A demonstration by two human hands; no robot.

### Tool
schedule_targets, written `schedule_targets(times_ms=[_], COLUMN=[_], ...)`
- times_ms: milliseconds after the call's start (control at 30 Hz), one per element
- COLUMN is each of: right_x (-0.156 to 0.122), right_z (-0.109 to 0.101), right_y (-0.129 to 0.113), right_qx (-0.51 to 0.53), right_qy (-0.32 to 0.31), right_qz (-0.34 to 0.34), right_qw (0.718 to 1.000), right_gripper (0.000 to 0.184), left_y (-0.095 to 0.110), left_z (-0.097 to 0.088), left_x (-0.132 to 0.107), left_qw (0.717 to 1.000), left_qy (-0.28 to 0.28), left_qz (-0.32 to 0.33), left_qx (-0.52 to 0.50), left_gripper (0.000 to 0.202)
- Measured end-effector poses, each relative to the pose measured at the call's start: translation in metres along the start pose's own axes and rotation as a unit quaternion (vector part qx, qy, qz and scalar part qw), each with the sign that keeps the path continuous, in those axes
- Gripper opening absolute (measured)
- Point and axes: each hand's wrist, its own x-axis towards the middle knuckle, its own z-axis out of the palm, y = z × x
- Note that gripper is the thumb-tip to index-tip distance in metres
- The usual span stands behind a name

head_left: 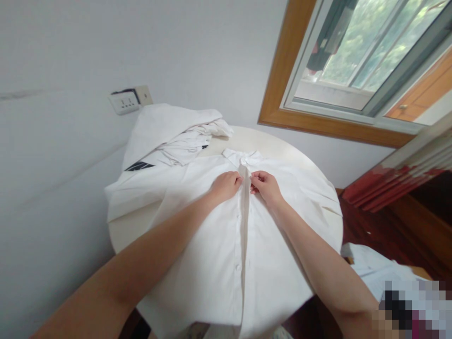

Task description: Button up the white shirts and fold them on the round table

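Note:
A white button-up shirt point(212, 254) lies spread face up on a round white table point(123, 230), collar at the far side. My left hand point(226, 185) is closed, pinching the left edge of the shirt's button placket just below the collar point(243, 157). My right hand point(265, 187) is closed too, pinching the opposite placket edge. The two hands almost touch over the front opening. A row of buttons point(238, 267) runs down the shirt toward me.
A pile of white clothes point(176, 136) sits at the table's far left, against the wall under a wall socket point(124, 102). A wood-framed window point(353, 70) is at the upper right. Red fabric point(384, 181) and more white cloth point(374, 266) lie to the right.

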Motion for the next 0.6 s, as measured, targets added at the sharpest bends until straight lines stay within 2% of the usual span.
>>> schedule_targets(times_ms=[200, 600], right_x=[0.0, 0.0034], right_z=[0.0053, 0.0057], right_y=[0.0068, 0.0061], right_qx=[-0.019, -0.008], right_qy=[-0.051, -0.049], right_qz=[0.059, 0.085], right_qw=[0.997, 0.995], right_gripper=[0.013, 0.007], left_y=[0.0002, 0.0018], left_z=[0.0009, -0.0008], left_x=[0.0001, 0.0022], left_qw=[1.0, 1.0], left_qy=[0.001, 0.005], left_qz=[-0.004, -0.02], left_qx=[0.014, -0.014], left_gripper=[0.03, 0.031])
